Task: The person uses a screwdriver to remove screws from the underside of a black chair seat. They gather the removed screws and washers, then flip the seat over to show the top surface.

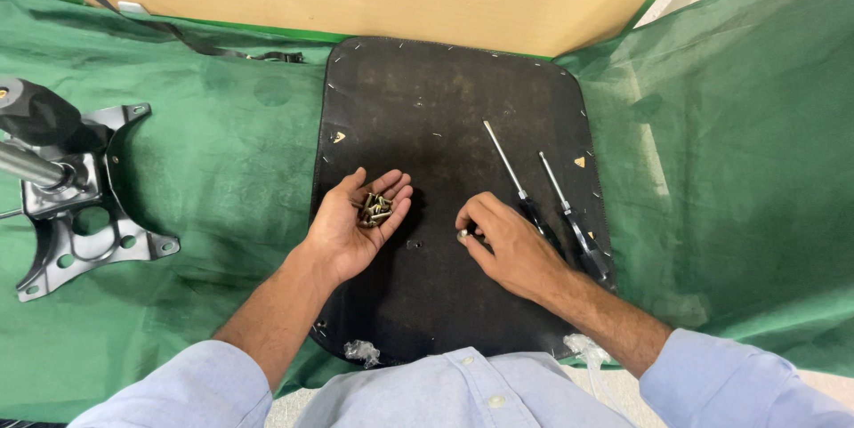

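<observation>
While the left hand (356,219) lay open, cupping a small heap of brassy bolts (375,208), the right hand (503,246) pinched what looked like another bolt on the scuffed black seat base (445,108).

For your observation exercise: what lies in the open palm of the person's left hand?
A small heap of brass-coloured screws rests in the cupped left hand. How many there are cannot be told, since they overlap. The right hand pinches one small piece on the black panel.

A makeshift workshop bench — green cloth (222,161) spread under a black seat base (445,117), two screwdrivers (543,205) lying on it, a metal chair mechanism (80,205) left of it.
</observation>
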